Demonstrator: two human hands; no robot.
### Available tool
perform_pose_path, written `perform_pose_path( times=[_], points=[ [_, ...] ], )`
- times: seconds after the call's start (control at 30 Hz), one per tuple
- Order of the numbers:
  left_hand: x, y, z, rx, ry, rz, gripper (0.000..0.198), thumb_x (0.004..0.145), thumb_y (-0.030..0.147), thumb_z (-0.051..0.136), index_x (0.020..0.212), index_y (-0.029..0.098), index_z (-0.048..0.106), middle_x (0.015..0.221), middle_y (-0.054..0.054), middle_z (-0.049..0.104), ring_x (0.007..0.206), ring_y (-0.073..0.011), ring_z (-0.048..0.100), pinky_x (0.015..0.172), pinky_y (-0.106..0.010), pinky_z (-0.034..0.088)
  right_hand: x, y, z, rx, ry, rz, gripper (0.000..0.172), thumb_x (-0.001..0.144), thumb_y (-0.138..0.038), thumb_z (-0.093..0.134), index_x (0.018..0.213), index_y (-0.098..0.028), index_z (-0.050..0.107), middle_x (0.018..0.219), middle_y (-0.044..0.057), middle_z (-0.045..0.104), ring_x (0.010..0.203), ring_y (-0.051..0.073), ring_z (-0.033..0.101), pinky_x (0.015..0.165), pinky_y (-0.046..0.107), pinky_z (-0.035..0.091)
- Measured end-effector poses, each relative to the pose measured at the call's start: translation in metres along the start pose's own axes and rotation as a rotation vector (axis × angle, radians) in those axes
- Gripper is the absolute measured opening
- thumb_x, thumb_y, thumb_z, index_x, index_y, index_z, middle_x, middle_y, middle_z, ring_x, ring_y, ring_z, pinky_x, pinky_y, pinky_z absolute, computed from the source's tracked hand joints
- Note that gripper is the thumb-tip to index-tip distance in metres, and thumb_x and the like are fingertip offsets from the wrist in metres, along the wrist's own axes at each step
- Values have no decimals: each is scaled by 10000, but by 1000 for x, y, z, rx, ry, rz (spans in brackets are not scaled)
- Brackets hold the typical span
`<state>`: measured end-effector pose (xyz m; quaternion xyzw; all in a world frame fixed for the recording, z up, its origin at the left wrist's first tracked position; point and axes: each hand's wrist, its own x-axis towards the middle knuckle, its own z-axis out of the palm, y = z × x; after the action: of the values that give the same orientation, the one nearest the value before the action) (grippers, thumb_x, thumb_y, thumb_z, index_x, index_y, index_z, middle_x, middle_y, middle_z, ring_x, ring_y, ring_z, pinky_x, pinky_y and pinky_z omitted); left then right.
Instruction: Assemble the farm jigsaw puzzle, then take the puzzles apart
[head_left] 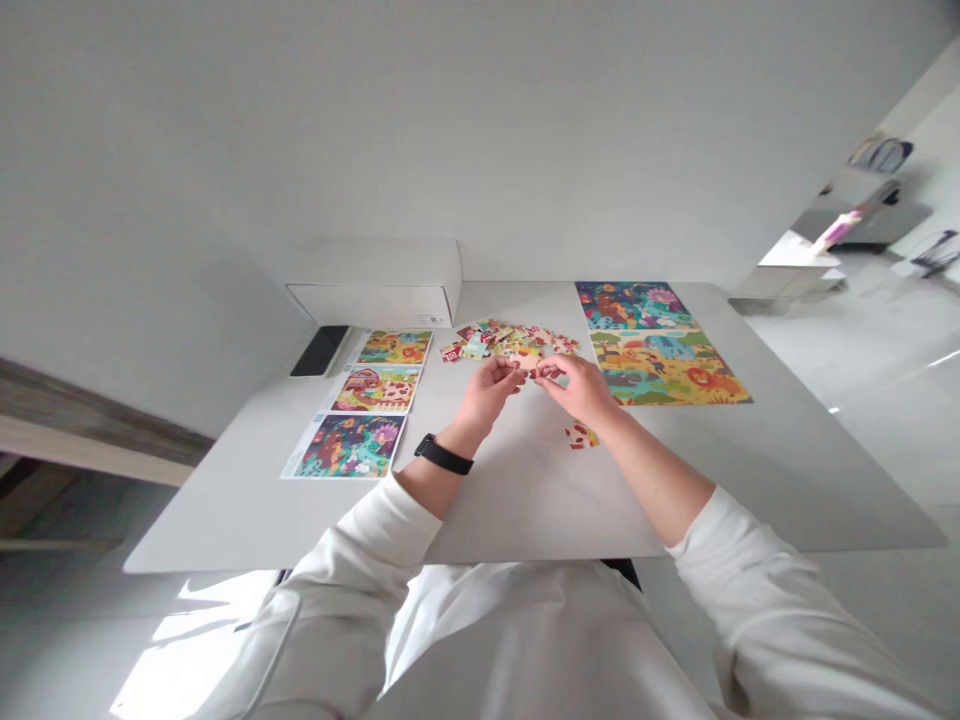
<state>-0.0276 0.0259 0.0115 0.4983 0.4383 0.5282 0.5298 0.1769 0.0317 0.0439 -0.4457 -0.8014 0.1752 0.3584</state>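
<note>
Head view only. White table [750, 480].

One container: a white box [379, 285] at the far left of the table. No opening shows, so I cannot tell what is in it. A black phone [320, 350] lies just beside it.

Counts:
- 3 picture cards [373, 388] in a column at left.
- 2 finished puzzles at right, touching edge to edge: a teal one [630, 304] farther off and a yellow-orange one [667, 370] nearer.
- 1 loose heap of puzzle pieces [510, 340] at centre, too jumbled to count.
- 1 small joined cluster [581, 435] alone on the table, just beside the right forearm.

Left hand [487, 388] has its fingers curled in, tips pinched on the held piece [527, 370]. There is a black watch [442, 455] on that wrist. Right hand [583, 388] is curled the same way, its tips meeting the left's on the same piece.

The held piece is small, reddish and cream, and is up off the table just in front of the heap. It is too small to tell whether it is one piece or two.
</note>
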Motion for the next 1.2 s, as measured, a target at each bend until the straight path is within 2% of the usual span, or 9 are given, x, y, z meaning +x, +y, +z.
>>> perform_pose_path(
  times=[0.13, 0.27, 0.33, 0.43, 0.53, 0.67, 0.93, 1.07, 1.2],
  points=[
    [-18, -2, -4, -45, -2, -48, 500, 756, 527, 898, 992, 194, 609, 920, -36, 772, 791, -131, 707, 777, -273, 551, -27, 3, -6, 81, 95, -84, 173, 1000, -349, 650, 975, -252, 791, 983, 58, 827, 861, 216, 756, 867, 344, 588],
    [-25, -6, -6, -47, -31, -58, 514, 742, 543, 904, 985, 187, 625, 917, -59, 786, 771, -131, 694, 718, -249, 515, -35, 20, -11, 243, 165, 124, 321, 993, -524, 639, 966, -235, 775, 886, 55, 803, 799, 216, 743, 792, 339, 597],
    [-28, -9, -4, -31, -85, -57, 541, 724, 567, 908, 994, 175, 649, 878, -63, 781, 730, -129, 673, 682, -247, 493, -35, 29, -10, 342, 121, 244, 405, 966, -614, 648, 1014, -231, 769, 898, 56, 798, 809, 218, 738, 761, 330, 593],
    [-33, -12, 2, 44, -140, -45, 575, 714, 603, 898, 1010, 151, 700, 791, -38, 746, 639, -106, 592, 630, -243, 449, -36, 36, -5, 459, -26, 346, 463, 930, -659, 676, 1095, -236, 767, 975, 51, 798, 844, 208, 732, 739, 305, 577],
    [-37, -14, 6, 176, -164, -34, 586, 741, 625, 863, 1048, 139, 747, 702, 1, 690, 574, -89, 499, 567, -236, 365, -36, 36, -1, 531, -168, 380, 449, 875, -629, 749, 1079, -230, 768, 989, 46, 791, 831, 192, 719, 704, 280, 554],
    [-39, -17, 8, 286, -192, -26, 602, 775, 637, 819, 1103, 135, 775, 665, 13, 663, 553, -89, 453, 536, -237, 301, -37, 36, 2, 554, -221, 395, 414, 803, -573, 824, 1003, -217, 760, 922, 41, 779, 780, 178, 692, 687, 275, 542],
    [-35, -28, 5, 250, -236, 12, 649, 808, 638, 810, 1216, 138, 735, 833, -67, 791, 580, -108, 547, 548, -234, 354, -39, 38, 0, 485, -245, 393, 335, 813, -504, 806, 979, -223, 732, 853, 13, 761, 730, 171, 697, 685, 278, 533],
    [-37, -27, 5, 220, -241, 57, 629, 832, 628, 813, 1222, 144, 722, 932, -104, 816, 704, -143, 666, 660, -256, 480, -37, 34, -9, 427, -189, 364, 313, 825, -493, 780, 961, -218, 723, 851, 13, 751, 734, 164, 674, 682, 274, 513],
    [-42, -21, 5, 251, -278, 81, 614, 859, 611, 801, 1265, 155, 735, 980, -110, 821, 760, -157, 694, 764, -291, 549, -38, 33, -24, 410, -158, 336, 314, 815, -487, 790, 950, -211, 724, 875, 23, 748, 776, 171, 667, 710, 279, 513]
  ],
)
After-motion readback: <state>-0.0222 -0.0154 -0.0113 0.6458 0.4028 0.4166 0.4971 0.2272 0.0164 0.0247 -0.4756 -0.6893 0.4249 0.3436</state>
